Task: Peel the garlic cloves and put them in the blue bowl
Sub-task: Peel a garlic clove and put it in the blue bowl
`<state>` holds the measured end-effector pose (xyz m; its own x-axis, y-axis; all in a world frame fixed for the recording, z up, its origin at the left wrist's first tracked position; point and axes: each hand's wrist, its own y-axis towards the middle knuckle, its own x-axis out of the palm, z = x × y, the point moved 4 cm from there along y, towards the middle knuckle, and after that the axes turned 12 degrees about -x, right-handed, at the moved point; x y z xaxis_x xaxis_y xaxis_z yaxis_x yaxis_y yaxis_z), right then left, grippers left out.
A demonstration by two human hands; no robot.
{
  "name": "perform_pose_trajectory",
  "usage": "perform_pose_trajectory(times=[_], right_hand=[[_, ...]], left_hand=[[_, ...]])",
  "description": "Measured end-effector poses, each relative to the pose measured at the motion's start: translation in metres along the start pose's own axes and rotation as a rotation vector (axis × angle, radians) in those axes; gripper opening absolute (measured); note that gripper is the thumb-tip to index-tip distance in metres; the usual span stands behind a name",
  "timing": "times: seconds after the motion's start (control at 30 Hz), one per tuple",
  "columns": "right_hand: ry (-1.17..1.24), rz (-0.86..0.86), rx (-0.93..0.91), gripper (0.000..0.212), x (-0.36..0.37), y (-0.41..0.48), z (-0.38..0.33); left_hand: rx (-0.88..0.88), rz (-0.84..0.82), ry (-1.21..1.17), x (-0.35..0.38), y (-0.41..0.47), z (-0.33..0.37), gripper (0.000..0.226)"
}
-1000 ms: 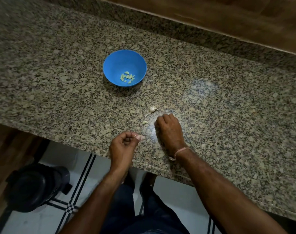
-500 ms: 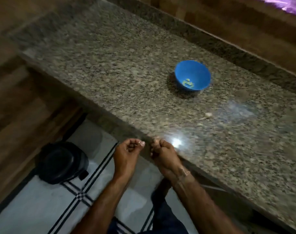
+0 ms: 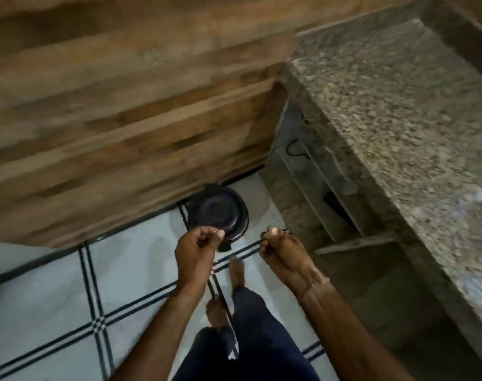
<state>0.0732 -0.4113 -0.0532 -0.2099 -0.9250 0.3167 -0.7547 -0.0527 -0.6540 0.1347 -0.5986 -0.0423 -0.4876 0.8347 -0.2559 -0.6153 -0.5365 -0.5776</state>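
Both hands hover above a black bin (image 3: 217,213) on the tiled floor (image 3: 55,292). The left hand (image 3: 197,250) and right hand (image 3: 282,250) have curled fingers (contents too blurred to tell). The granite counter (image 3: 399,105) lies right.

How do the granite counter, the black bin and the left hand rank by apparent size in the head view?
1. Granite counter.
2. Black bin and left hand: look alike; the hand is nearer the camera, so unranked.
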Motion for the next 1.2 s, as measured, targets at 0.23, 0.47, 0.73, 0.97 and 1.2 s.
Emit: perform_pose_trajectory(times=[0.23,0.47,0.73,0.97,1.2], right_hand=[[-0.131,-0.036,0.126,0.031,0.066,0.071,0.048],[-0.104,0.044,0.299,0.029,0.055,0.172,0.144],[-0.236,0.113,0.359,0.026,0.037,0.343,0.252],[-0.404,0.055,0.396,0.039,0.031,0.421,0.278],[-0.548,0.098,0.312,0.048,0.027,0.432,0.269]], left_hand=[[-0.185,0.106,-0.069,-0.036,0.066,-0.015,0.007],[-0.634,0.049,-0.184,-0.009,0.175,-0.104,0.027],[-0.876,-0.009,-0.395,0.082,0.333,-0.209,0.029],[-0.956,0.023,-0.478,0.124,0.406,-0.243,0.02],[-0.894,0.078,-0.371,0.134,0.409,-0.231,0.009]])
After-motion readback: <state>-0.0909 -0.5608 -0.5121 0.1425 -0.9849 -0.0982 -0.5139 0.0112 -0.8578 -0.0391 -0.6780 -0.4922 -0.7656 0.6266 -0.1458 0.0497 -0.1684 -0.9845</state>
